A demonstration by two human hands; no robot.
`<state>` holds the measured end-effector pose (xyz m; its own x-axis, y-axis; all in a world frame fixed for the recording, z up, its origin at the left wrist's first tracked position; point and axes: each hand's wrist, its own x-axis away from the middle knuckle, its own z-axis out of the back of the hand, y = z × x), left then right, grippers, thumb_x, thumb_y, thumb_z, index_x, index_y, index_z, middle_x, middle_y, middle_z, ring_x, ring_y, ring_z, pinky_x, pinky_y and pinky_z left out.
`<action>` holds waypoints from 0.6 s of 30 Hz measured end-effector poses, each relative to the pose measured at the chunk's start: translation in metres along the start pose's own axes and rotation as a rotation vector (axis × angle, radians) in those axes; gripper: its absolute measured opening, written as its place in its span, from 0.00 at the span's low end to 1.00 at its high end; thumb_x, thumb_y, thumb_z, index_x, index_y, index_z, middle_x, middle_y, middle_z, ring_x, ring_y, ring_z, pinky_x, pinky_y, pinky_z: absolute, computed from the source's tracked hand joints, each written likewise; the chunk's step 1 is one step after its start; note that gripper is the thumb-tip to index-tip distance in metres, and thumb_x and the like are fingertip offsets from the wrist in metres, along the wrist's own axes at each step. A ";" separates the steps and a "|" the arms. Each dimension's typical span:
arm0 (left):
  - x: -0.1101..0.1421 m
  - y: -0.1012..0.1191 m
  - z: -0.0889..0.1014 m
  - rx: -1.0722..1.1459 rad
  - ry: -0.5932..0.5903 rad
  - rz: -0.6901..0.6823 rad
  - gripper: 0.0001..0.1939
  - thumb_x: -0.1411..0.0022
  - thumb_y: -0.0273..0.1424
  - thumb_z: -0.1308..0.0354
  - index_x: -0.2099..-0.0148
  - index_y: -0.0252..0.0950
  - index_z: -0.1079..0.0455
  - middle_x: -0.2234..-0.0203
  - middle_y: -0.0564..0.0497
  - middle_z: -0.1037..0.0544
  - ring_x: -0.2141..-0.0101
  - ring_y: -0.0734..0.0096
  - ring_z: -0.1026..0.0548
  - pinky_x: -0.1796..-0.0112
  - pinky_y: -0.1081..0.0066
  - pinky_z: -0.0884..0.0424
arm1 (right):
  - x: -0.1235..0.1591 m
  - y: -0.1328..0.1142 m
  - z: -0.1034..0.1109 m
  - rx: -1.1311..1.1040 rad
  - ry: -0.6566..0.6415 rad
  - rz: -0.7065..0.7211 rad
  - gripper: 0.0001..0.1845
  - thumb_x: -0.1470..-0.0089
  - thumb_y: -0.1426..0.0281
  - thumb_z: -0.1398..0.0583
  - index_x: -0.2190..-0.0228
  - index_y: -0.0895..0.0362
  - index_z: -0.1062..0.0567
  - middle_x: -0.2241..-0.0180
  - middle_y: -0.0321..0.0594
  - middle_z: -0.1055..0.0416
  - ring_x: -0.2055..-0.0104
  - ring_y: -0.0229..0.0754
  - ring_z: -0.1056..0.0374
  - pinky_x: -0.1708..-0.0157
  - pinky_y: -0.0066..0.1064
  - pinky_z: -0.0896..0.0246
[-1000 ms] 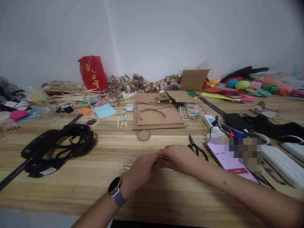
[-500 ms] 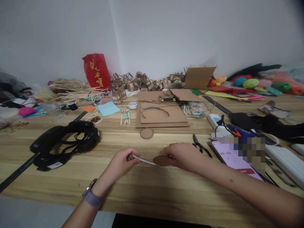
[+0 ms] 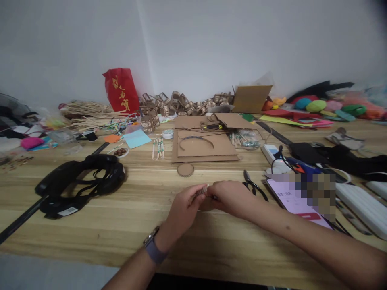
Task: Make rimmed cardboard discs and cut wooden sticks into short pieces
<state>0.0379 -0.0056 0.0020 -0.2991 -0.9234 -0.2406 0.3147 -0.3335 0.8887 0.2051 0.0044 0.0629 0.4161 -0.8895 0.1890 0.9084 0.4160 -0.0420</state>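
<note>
My left hand [image 3: 183,209] and my right hand [image 3: 231,197] meet over the wooden table [image 3: 90,225] near its front edge. Both pinch a small corrugated cardboard piece [image 3: 202,190] held between their fingertips. My left wrist wears a watch with a purple strap [image 3: 152,245]. A round cardboard disc [image 3: 185,169] lies just beyond the hands. Black scissors [image 3: 252,185] lie right of my right hand.
A black headset with straps [image 3: 80,179] lies at the left. Flat cardboard sheets [image 3: 205,147], a red bag [image 3: 121,90], small woven cardboard baskets [image 3: 181,105] and sticks sit at the back. A phone [image 3: 294,199], cables and white devices [image 3: 359,205] lie at the right.
Half a second ago my hands were apart with a cardboard strip stretched between them. My left hand has moved right and now meets my right hand at the piece.
</note>
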 end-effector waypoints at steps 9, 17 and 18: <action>0.004 -0.002 -0.022 0.019 0.162 0.013 0.18 0.32 0.35 0.53 0.46 0.37 0.32 0.56 0.46 0.22 0.55 0.64 0.26 0.51 0.63 0.31 | -0.001 0.008 -0.003 -0.063 -0.007 -0.027 0.10 0.50 0.69 0.43 0.69 0.53 0.21 0.66 0.42 0.21 0.65 0.46 0.27 0.74 0.28 0.50; 0.001 -0.005 -0.008 -0.009 0.167 0.010 0.19 0.32 0.36 0.55 0.45 0.36 0.32 0.61 0.47 0.22 0.59 0.66 0.25 0.54 0.65 0.30 | 0.001 0.009 -0.009 -0.116 0.038 0.004 0.09 0.48 0.69 0.43 0.68 0.52 0.22 0.68 0.39 0.23 0.67 0.43 0.29 0.75 0.28 0.54; 0.002 -0.006 -0.008 -0.010 0.164 0.007 0.19 0.32 0.35 0.55 0.45 0.36 0.32 0.61 0.47 0.22 0.59 0.66 0.25 0.54 0.65 0.30 | 0.001 0.009 -0.010 -0.123 0.044 0.014 0.09 0.48 0.69 0.43 0.68 0.52 0.22 0.69 0.39 0.23 0.67 0.43 0.29 0.75 0.28 0.55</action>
<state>0.0423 -0.0067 -0.0066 -0.1461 -0.9440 -0.2959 0.3258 -0.3283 0.8866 0.2140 0.0056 0.0524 0.4278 -0.8922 0.1448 0.8995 0.4045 -0.1652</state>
